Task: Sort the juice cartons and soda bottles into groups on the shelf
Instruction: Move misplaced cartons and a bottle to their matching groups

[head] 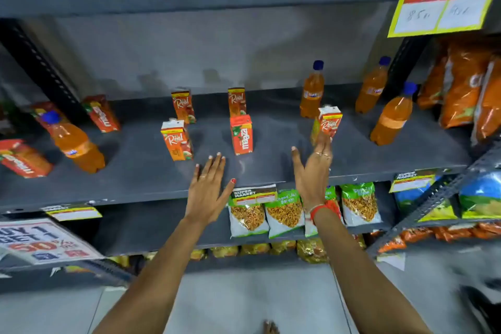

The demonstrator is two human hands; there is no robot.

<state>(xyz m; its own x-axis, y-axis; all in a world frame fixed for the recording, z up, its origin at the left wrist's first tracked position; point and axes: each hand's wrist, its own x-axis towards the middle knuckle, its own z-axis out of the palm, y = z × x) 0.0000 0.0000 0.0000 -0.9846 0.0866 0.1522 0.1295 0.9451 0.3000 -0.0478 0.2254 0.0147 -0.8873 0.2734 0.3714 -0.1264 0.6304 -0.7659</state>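
Observation:
Several orange juice cartons and orange soda bottles with blue caps stand scattered on the grey shelf [271, 171]. A Real carton [176, 139] and a Maaza carton [241, 134] stand mid-shelf, with two more Real cartons [183, 106] behind them. Three soda bottles [312, 91] stand at the right, and one bottle [76, 144] leans at the left among Maaza cartons [101, 114]. My right hand [311, 171] is open, its fingertips touching the base of a Real carton [328, 120]. My left hand [207, 187] hovers open and flat over the shelf's front edge.
Orange snack bags [461, 84] fill the shelf section at the right. Green and white snack packs [284, 211] hang on the shelf below. A yellow price sign [442, 5] hangs top right, and a discount sign [40, 241] sits at lower left.

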